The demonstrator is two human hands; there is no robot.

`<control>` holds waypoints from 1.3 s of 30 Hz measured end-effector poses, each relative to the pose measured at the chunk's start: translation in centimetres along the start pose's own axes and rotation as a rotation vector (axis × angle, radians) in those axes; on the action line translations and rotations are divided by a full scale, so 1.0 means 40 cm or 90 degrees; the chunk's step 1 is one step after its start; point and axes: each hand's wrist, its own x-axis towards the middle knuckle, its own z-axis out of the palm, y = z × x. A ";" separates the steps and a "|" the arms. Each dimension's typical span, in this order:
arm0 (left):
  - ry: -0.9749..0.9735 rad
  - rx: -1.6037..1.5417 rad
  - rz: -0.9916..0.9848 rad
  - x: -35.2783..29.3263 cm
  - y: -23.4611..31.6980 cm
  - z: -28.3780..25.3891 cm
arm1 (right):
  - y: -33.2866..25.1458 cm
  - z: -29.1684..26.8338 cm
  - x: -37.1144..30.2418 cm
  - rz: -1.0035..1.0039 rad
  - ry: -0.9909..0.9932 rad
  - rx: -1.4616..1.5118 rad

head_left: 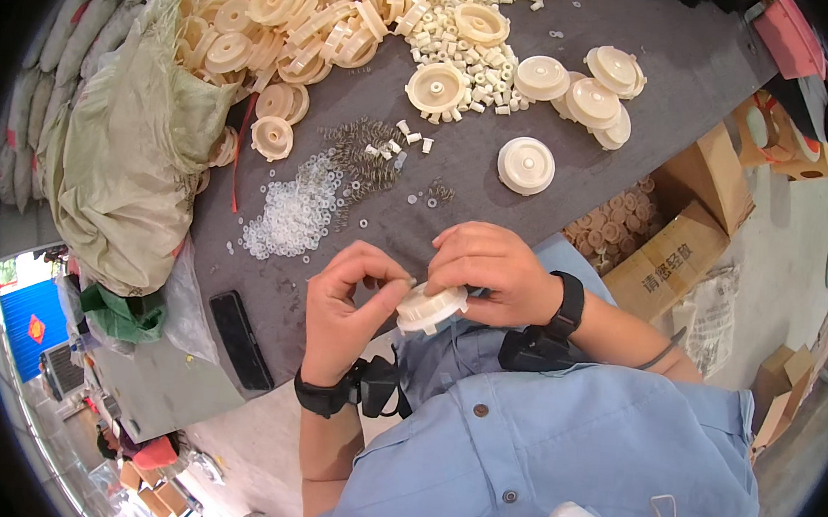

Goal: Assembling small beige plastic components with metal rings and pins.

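Observation:
My right hand [490, 273] grips a cream round plastic cap [432, 310] at the table's near edge, in front of my blue shirt. Closed in a pinch, my left hand [354, 298] has its thumb and forefinger at the cap's left rim; any small part between them is too small to make out. Beyond the hands lie translucent washers [293, 207], thin coil springs [369, 150] and small white plastic bushings [484, 76]. A single white disc-shaped cap [526, 165] rests farther right, with several more caps [593, 98] grouped behind it.
A large heap of cream round parts [278, 4] covers the far left of the dark table [466, 195]. A pale woven sack [118, 171] hangs over the left edge, near a black phone [239, 340]. At right, an open cardboard box [678, 263] holds round brownish parts [613, 229].

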 end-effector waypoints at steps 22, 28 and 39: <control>0.033 -0.086 0.085 -0.031 0.002 0.045 | -0.010 -0.001 -0.007 0.000 0.020 0.001; 0.015 0.100 0.155 -0.052 -0.004 0.036 | -0.027 -0.014 -0.011 -0.020 0.000 -0.070; 0.030 -0.052 0.215 -0.063 -0.016 0.063 | -0.029 -0.001 -0.019 -0.022 0.033 -0.014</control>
